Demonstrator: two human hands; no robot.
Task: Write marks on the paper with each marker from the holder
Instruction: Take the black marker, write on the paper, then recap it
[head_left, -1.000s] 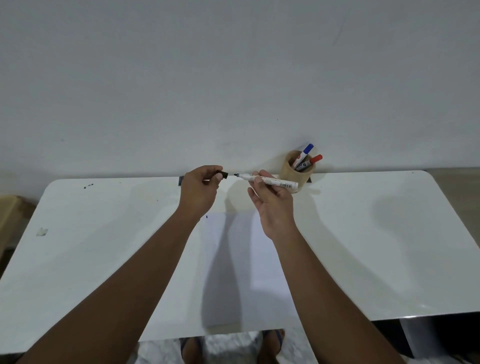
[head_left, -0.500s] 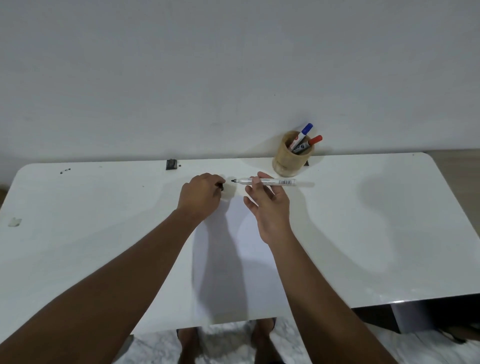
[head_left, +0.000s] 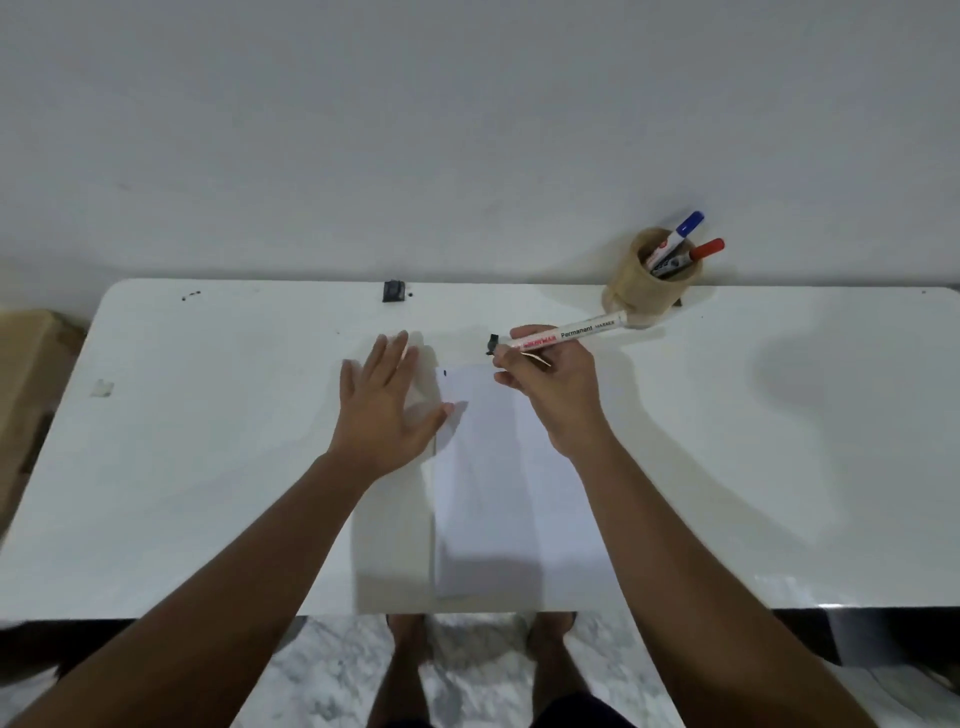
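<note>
A white sheet of paper (head_left: 498, 467) lies on the white table (head_left: 208, 441) in front of me. My right hand (head_left: 556, 384) grips a white permanent marker (head_left: 576, 329) in a writing hold, its front end at the paper's top edge. A small black piece (head_left: 492, 344) shows at that end; I cannot tell whether it is the nib or the cap. A tiny black dot (head_left: 444, 372) sits near the paper's top left corner. My left hand (head_left: 384, 405) lies flat and open, its thumb on the paper's left edge. The wooden holder (head_left: 636, 291) keeps a blue-capped marker (head_left: 688, 223) and a red-capped marker (head_left: 707, 248).
A small black object (head_left: 394, 291) sits at the table's back edge against the wall. A brown cardboard box (head_left: 26, 364) stands off the table's left end. The holder is at the back right, just behind the marker's tail. My feet show below the near edge.
My left hand has opened from a closed grip and now rests flat beside the paper. My right hand turned the marker into a writing hold and brought its front end down to the paper.
</note>
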